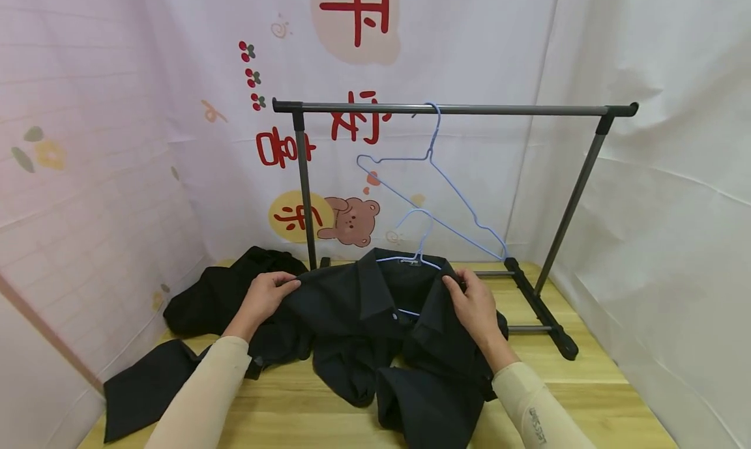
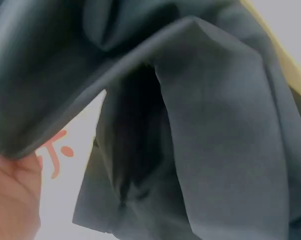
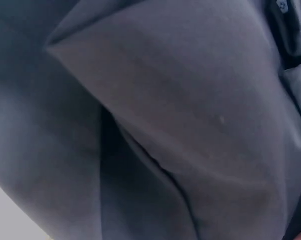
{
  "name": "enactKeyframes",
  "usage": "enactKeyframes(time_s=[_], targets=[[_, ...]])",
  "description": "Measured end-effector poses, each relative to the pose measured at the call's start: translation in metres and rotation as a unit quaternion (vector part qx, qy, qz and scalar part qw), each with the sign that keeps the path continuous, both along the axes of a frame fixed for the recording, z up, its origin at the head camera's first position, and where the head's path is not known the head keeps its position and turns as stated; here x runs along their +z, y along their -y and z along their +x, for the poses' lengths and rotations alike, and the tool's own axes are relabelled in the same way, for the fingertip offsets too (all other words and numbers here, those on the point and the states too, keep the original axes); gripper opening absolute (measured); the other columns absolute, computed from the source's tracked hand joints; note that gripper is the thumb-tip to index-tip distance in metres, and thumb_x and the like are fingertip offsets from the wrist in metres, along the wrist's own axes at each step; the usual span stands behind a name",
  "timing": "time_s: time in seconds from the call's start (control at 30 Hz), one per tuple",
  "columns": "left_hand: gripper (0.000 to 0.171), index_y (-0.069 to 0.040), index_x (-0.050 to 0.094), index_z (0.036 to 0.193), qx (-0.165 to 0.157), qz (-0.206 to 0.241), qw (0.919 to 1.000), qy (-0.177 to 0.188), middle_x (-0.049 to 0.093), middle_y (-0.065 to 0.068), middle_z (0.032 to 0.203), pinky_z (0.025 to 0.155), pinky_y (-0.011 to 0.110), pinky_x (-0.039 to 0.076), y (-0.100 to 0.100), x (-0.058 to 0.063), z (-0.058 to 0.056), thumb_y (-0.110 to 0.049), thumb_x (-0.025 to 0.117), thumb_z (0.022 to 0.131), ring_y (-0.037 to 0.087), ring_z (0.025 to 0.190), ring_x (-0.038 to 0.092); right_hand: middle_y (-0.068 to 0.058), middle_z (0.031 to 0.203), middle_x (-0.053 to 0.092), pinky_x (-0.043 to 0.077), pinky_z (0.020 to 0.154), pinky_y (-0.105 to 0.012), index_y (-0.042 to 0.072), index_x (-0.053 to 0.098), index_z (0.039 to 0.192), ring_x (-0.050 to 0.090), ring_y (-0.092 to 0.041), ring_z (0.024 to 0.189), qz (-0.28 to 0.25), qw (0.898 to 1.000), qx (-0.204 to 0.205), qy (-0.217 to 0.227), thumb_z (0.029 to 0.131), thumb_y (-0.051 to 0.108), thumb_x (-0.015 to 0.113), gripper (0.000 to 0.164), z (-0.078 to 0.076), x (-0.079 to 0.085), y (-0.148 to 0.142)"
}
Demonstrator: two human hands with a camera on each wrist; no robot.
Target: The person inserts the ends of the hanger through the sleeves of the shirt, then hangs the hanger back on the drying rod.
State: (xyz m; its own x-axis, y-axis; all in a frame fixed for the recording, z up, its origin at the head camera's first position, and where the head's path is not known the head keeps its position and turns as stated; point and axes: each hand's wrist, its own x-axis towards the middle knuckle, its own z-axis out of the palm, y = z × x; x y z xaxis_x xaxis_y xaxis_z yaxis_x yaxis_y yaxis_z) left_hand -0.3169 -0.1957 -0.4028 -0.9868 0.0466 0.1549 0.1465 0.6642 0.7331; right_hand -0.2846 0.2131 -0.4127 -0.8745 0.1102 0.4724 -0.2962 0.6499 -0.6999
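Observation:
A black collared shirt (image 1: 346,299) is spread between both hands above the table, with a blue wire hanger (image 1: 421,240) inside its neck; the hook sticks up past the collar. My left hand (image 1: 264,299) pinches the cloth at the shoulder on the left side. On the other side, my right hand (image 1: 474,305) grips the shirt beside the collar, thumb in front. Dark folds of the shirt (image 2: 220,125) fill most of the left wrist view, where part of the left hand (image 2: 13,195) shows at the lower left edge. Cloth covers nearly all of the right wrist view.
Behind the shirt stands a clothes rack (image 1: 499,109) with a grey bar and black feet. A second blue hanger (image 1: 463,191) hangs from its bar. More black clothing (image 1: 205,299) lies heaped on the wooden table (image 1: 293,410) at left. Printed white cloth (image 1: 469,38) encloses the space.

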Motion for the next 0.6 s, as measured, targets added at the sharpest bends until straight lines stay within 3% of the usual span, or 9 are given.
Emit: enactKeyframes(time_s=[0.1, 0.17, 0.27, 0.33, 0.4, 0.47, 0.6], targets=[[0.028, 0.001, 0.067, 0.121, 0.022, -0.045, 0.9982, -0.034, 0.065, 0.02, 0.118, 0.093, 0.053, 0.046, 0.002, -0.001, 0.001, -0.017, 0.058, 0.101, 0.035, 0.104, 0.06, -0.009, 0.091, 0.064, 0.044, 0.072, -0.04, 0.007, 0.063, 0.106, 0.056, -0.026, 0.078, 0.0, 1.0, 0.015, -0.011, 0.1, 0.029, 0.062, 0.023, 0.0, -0.001, 0.003], [0.033, 0.002, 0.063, 0.127, 0.02, -0.069, 0.9949, -0.07, 0.063, 0.021, 0.122, 0.096, 0.054, 0.045, -0.007, 0.001, 0.002, -0.018, 0.058, 0.102, 0.037, 0.11, 0.058, -0.006, 0.089, 0.063, 0.044, 0.07, -0.038, 0.008, 0.063, 0.104, 0.055, -0.023, 0.077, -0.003, 0.999, 0.033, -0.019, 0.1, 0.028, 0.062, 0.02, -0.001, -0.001, 0.005], [0.045, 0.0, 0.056, 0.137, -0.017, -0.074, 0.9901, -0.118, 0.057, 0.021, 0.132, 0.104, 0.055, 0.039, -0.03, 0.011, 0.003, -0.026, 0.06, 0.101, 0.038, 0.123, 0.052, -0.004, 0.088, 0.062, 0.044, 0.069, -0.035, 0.01, 0.062, 0.103, 0.054, -0.02, 0.076, -0.005, 0.998, 0.061, -0.03, 0.099, 0.027, 0.063, 0.018, -0.001, -0.001, 0.011], [0.049, -0.001, 0.053, 0.14, -0.07, -0.057, 0.9873, -0.131, 0.056, 0.019, 0.135, 0.107, 0.055, 0.036, -0.047, 0.019, 0.005, -0.03, 0.06, 0.101, 0.037, 0.127, 0.049, -0.003, 0.088, 0.062, 0.044, 0.069, -0.035, 0.01, 0.062, 0.103, 0.055, -0.02, 0.077, -0.006, 0.997, 0.07, -0.037, 0.099, 0.028, 0.063, 0.018, -0.001, 0.001, 0.014], [0.048, -0.003, 0.055, 0.14, -0.115, -0.035, 0.9846, -0.126, 0.058, 0.016, 0.135, 0.108, 0.054, 0.036, -0.061, 0.024, 0.006, -0.03, 0.06, 0.1, 0.034, 0.127, 0.05, -0.003, 0.089, 0.062, 0.045, 0.07, -0.037, 0.01, 0.063, 0.103, 0.055, -0.02, 0.077, -0.004, 0.997, 0.07, -0.039, 0.099, 0.029, 0.063, 0.019, -0.001, 0.002, 0.018], [0.04, -0.005, 0.061, 0.133, -0.142, -0.006, 0.9836, -0.111, 0.063, 0.013, 0.126, 0.103, 0.051, 0.041, -0.072, 0.026, 0.008, -0.026, 0.061, 0.1, 0.03, 0.117, 0.057, -0.004, 0.089, 0.063, 0.045, 0.07, -0.038, 0.01, 0.063, 0.104, 0.056, -0.02, 0.077, 0.001, 0.997, 0.064, -0.036, 0.099, 0.03, 0.063, 0.02, -0.001, 0.004, 0.021], [0.022, -0.011, 0.071, 0.117, -0.14, 0.038, 0.9866, -0.074, 0.069, 0.004, 0.106, 0.09, 0.044, 0.05, -0.081, 0.022, 0.01, -0.021, 0.064, 0.099, 0.021, 0.092, 0.061, -0.004, 0.09, 0.064, 0.046, 0.071, -0.039, 0.01, 0.064, 0.105, 0.056, -0.021, 0.077, 0.013, 0.998, 0.054, -0.02, 0.098, 0.031, 0.064, 0.022, 0.0, 0.006, 0.025]])
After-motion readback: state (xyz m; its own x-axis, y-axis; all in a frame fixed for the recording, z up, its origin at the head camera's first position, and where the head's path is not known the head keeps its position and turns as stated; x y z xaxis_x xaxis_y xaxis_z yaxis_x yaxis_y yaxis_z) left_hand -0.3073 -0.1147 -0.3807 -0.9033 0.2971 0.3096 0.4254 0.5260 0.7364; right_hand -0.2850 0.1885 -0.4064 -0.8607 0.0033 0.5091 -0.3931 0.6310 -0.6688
